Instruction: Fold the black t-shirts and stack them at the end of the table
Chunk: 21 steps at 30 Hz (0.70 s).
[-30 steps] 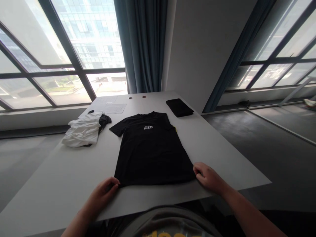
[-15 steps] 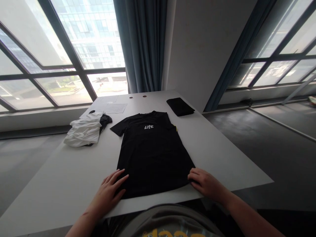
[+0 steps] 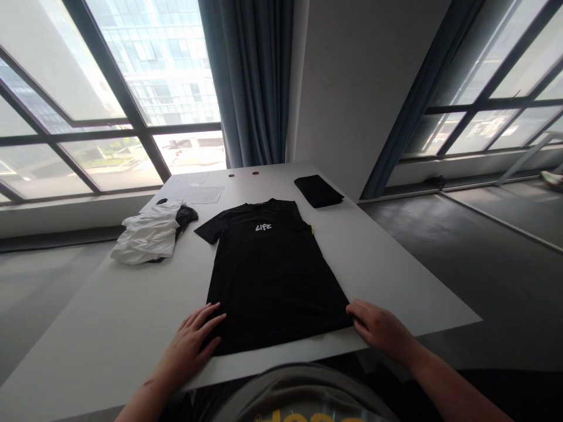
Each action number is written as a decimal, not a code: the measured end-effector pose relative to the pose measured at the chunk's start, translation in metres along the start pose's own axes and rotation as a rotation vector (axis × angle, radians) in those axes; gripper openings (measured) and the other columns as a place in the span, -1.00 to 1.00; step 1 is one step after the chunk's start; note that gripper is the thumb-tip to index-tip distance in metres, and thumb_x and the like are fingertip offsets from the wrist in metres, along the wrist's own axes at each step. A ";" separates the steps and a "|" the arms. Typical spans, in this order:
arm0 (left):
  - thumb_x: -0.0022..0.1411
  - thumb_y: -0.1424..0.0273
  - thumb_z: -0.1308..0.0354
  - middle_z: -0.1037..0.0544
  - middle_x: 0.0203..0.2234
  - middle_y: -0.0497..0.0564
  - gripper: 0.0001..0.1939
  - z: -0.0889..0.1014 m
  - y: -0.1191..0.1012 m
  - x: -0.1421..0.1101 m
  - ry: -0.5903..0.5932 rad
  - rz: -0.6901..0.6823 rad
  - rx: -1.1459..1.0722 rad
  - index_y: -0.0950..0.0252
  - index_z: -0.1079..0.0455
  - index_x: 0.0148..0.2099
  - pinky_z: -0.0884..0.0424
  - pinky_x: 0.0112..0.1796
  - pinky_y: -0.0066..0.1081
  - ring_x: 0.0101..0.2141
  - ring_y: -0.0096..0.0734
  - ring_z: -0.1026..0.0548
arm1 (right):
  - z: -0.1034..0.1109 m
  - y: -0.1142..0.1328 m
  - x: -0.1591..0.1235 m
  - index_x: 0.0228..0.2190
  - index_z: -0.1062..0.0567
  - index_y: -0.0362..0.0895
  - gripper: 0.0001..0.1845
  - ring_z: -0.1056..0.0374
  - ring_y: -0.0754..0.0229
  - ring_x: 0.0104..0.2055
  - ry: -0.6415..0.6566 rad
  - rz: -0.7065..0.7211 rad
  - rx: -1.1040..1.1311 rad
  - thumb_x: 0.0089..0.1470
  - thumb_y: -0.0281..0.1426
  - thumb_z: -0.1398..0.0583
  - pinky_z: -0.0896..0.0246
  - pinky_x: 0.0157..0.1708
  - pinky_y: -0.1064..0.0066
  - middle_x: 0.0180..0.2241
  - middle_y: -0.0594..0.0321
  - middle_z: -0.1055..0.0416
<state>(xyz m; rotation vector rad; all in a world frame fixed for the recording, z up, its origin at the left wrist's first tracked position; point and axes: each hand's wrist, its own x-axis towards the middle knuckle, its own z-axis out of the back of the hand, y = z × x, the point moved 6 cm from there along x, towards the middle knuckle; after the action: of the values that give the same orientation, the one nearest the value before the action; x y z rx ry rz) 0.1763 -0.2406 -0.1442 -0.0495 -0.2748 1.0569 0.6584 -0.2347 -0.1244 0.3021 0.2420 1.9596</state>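
Observation:
A black T-shirt (image 3: 272, 275) with white lettering on its chest lies spread on the white table, its hem toward me and its collar away. My left hand (image 3: 196, 334) rests flat with fingers spread on the shirt's lower left corner. At the lower right corner, my right hand (image 3: 373, 325) has its fingers pinched on the hem's edge. The shirt's left sleeve lies out to the side, while the right sleeve is hard to make out. A small yellow bit (image 3: 312, 230) shows at the shirt's right edge.
On the left of the white table (image 3: 396, 275) lies a crumpled white garment (image 3: 147, 234) with dark cloth (image 3: 187, 217) under it. A folded black garment (image 3: 319, 191) lies at the back right. Paper sheets (image 3: 204, 194) lie at the back left, near two round holes in the tabletop.
My right hand has moved slightly to the right, drawing the hem's right corner outward with it. The left hand stays on the left corner. The view has shifted a little.

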 end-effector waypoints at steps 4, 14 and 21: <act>0.45 0.24 -0.10 -0.29 0.39 -0.07 -0.50 -0.003 0.004 -0.001 0.015 -0.014 0.015 -0.11 -0.31 0.39 -0.40 0.23 -0.02 0.32 -0.10 -0.32 | 0.004 0.000 -0.004 -0.33 -0.49 -0.07 -0.78 -0.45 0.13 -0.25 0.122 -0.023 -0.027 0.08 -0.54 -0.08 -0.29 -0.23 0.34 -0.29 0.21 -0.47; 0.48 0.19 -0.05 -0.37 0.34 -0.06 -0.55 0.014 0.010 0.000 0.161 -0.073 -0.065 -0.09 -0.36 0.35 -0.36 0.27 -0.09 0.27 -0.17 -0.40 | 0.026 -0.007 0.007 -0.30 -0.64 -0.07 -0.68 -0.47 0.11 -0.26 0.280 0.038 0.044 0.09 -0.51 -0.09 -0.29 -0.20 0.31 -0.29 0.18 -0.52; 0.45 0.21 -0.06 -0.52 0.16 0.06 -0.63 0.023 -0.025 0.100 0.055 0.068 -0.109 0.09 -0.49 0.20 -0.44 0.17 -0.09 0.12 -0.14 -0.51 | 0.018 0.056 0.086 -0.13 -0.63 -0.09 -0.68 -0.43 0.01 -0.02 -0.132 0.048 0.144 0.27 -0.41 -0.08 -0.33 0.07 0.15 -0.12 0.08 -0.53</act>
<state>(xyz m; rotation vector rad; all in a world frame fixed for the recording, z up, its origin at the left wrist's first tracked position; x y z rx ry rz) 0.2376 -0.1685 -0.0975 -0.1871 -0.2821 1.1058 0.5824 -0.1767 -0.0819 0.5329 0.2925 1.9647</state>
